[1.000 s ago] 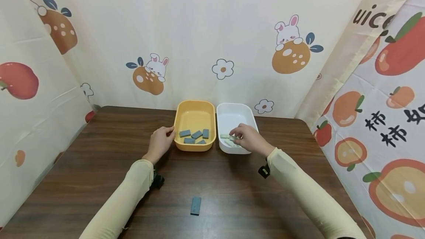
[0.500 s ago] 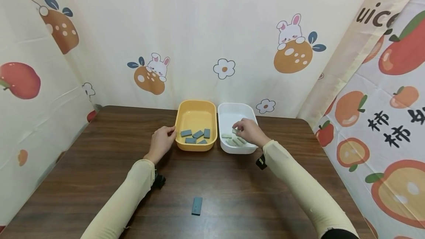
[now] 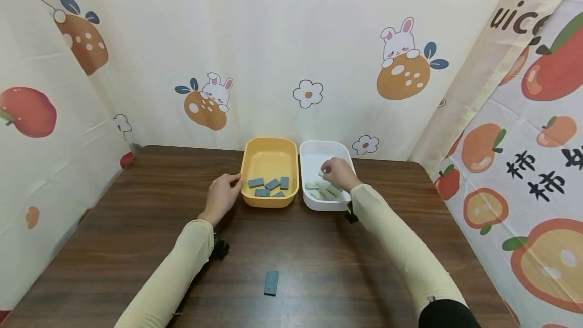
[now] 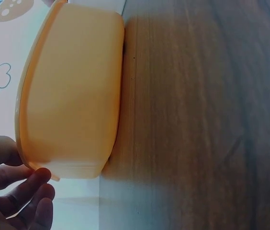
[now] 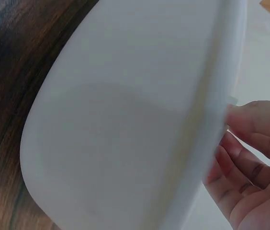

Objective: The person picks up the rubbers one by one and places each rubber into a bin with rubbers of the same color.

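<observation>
My left hand point(image 3: 221, 195) pinches the left rim of a yellow plastic bin point(image 3: 270, 146) between thumb and fingers; the left wrist view shows the fingertips at that rim. Several grey-blue rectangular blocks point(image 3: 272, 184) lie near the front of this bin. Over the white plastic bin point(image 3: 321, 148) beside it, my right hand point(image 3: 340, 174) pinches a small pale green block point(image 3: 321, 173), mostly covered by the fingertips. Several more pale green blocks point(image 3: 328, 192) lie below that hand in the bin's front part. In the right wrist view the white wall hides most of the fingertips.
One grey-blue block point(image 3: 271, 283) lies alone on the dark wooden table point(image 3: 227, 292), toward its front. Behind both bins hangs a printed curtain point(image 3: 264, 65), close to the table's back edge. The two bins stand side by side with a narrow gap.
My right hand has moved back and slightly up inside the white bin, with a pale green block in its fingertips. The blocks beneath show more. My left hand stays at the yellow bin's rim.
</observation>
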`<state>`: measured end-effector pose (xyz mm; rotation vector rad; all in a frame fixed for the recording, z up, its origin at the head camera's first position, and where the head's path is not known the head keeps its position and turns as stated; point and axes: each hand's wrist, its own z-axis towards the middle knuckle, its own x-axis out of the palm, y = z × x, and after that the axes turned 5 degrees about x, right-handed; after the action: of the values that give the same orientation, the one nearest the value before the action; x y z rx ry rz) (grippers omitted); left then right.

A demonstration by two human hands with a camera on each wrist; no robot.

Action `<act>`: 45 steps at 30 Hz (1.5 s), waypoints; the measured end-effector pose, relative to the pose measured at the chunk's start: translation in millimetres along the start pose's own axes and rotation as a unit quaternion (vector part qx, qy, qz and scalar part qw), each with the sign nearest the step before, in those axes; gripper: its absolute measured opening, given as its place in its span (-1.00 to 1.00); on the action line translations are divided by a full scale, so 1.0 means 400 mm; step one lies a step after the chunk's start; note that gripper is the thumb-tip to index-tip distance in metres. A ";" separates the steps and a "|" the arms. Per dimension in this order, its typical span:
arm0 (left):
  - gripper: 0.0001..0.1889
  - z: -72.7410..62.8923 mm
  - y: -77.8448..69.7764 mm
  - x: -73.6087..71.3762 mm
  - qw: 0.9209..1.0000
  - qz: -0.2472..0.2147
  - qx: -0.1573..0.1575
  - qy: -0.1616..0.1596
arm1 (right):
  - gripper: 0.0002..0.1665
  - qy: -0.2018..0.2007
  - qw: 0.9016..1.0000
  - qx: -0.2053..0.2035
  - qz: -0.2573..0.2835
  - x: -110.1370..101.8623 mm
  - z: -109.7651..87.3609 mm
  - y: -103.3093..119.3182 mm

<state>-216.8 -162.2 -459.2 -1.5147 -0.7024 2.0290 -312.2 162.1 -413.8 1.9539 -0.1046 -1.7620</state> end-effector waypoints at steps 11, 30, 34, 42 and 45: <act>-0.63 -0.001 0.001 0.002 1.000 -0.001 0.007 -0.005 | -0.66 0.030 0.999 0.016 0.004 0.043 0.025 -0.021; -0.63 -0.002 -0.007 0.007 1.000 -0.002 0.023 -0.003 | -0.74 0.058 0.996 0.062 -0.020 0.080 0.042 -0.032; -0.63 -0.003 -0.003 0.005 1.000 -0.001 0.022 -0.007 | -0.73 0.056 0.997 0.057 -0.018 0.077 0.040 -0.027; -0.63 -0.002 0.005 0.002 1.000 -0.003 0.021 -0.012 | -0.69 0.047 0.998 0.035 -0.011 0.066 0.032 -0.031; -0.63 -0.002 0.007 0.001 1.000 -0.003 0.019 -0.011 | -0.69 0.042 0.998 0.034 -0.017 0.063 0.028 -0.032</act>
<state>-216.3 -164.1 -461.6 -1.4685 -0.6733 2.0459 -322.3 160.2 -442.6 2.0859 -0.1051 -1.7159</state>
